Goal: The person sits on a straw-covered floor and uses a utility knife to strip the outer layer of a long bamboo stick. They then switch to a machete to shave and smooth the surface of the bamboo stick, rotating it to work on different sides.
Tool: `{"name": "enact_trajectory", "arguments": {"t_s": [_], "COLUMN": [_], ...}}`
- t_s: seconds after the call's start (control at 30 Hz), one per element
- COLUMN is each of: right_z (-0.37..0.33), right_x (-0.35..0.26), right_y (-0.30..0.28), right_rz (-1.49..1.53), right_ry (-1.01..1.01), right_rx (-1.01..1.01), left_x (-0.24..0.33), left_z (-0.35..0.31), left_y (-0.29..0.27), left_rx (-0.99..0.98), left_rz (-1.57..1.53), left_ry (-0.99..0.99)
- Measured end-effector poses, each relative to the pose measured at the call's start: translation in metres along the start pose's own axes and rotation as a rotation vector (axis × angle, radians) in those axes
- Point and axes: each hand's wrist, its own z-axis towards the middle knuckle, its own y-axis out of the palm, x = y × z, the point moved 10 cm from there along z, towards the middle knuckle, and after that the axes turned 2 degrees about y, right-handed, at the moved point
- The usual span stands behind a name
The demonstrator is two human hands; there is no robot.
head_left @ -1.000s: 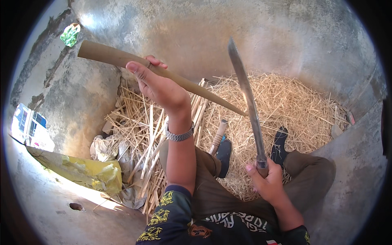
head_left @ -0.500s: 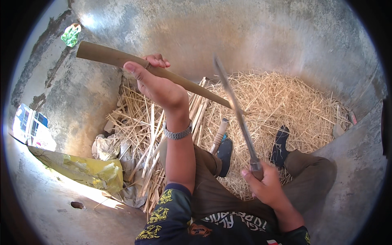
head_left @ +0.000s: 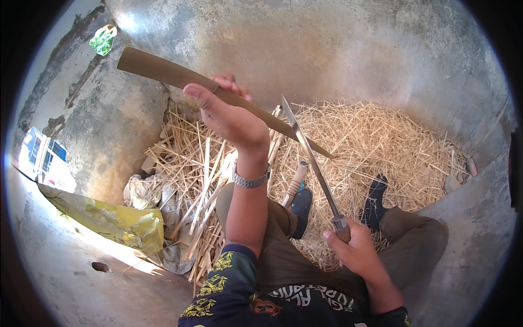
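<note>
My left hand [head_left: 231, 121] is closed round a long, olive-brown bamboo piece [head_left: 158, 68], thumb on the near side and fingers on the far side. The bamboo slants from its broad end at upper left down to a narrow tip over the straw. In my right hand [head_left: 358, 249] is the handle of a long knife [head_left: 318, 171], its blade pointing up and left. The blade crosses in front of the bamboo near its narrow end; I cannot tell whether they touch. A second tool with a pale wooden handle [head_left: 297, 181] stands beside my dark-covered left foot [head_left: 301, 210].
Straw-like shavings [head_left: 376, 133] heap against the far concrete wall [head_left: 348, 54]. Several thin split strips [head_left: 204, 180] lie left of my legs, near a crumpled pale sack [head_left: 143, 191] and a yellow sheet [head_left: 125, 223]. My right foot [head_left: 375, 201] rests on the shavings.
My left hand and the bamboo have shifted right, and the bamboo shows a broader face. The knife's tip has moved down and slightly left; the right hand has stayed nearly in place.
</note>
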Motion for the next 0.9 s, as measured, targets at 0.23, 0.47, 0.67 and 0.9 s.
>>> {"name": "enact_trajectory", "arguments": {"t_s": [0.23,0.47,0.67,0.9], "right_z": [-0.011,0.004,-0.010,0.009], "right_x": [-0.023,-0.002,-0.030,0.000], "right_y": [-0.008,0.003,-0.007,-0.003], "right_rz": [-0.057,-0.034,-0.121,-0.205], "right_ry": [-0.118,0.024,-0.201,-0.083], "right_rx": [0.078,-0.004,0.115,0.095], "left_x": [0.000,-0.007,-0.006,-0.009], "left_z": [0.007,0.005,0.008,0.007], "left_y": [-0.009,-0.013,-0.012,-0.018], "left_rx": [0.014,0.016,0.018,0.059], "left_rz": [-0.004,0.003,-0.011,0.016], "left_ry": [0.002,-0.059,-0.033,-0.070]}}
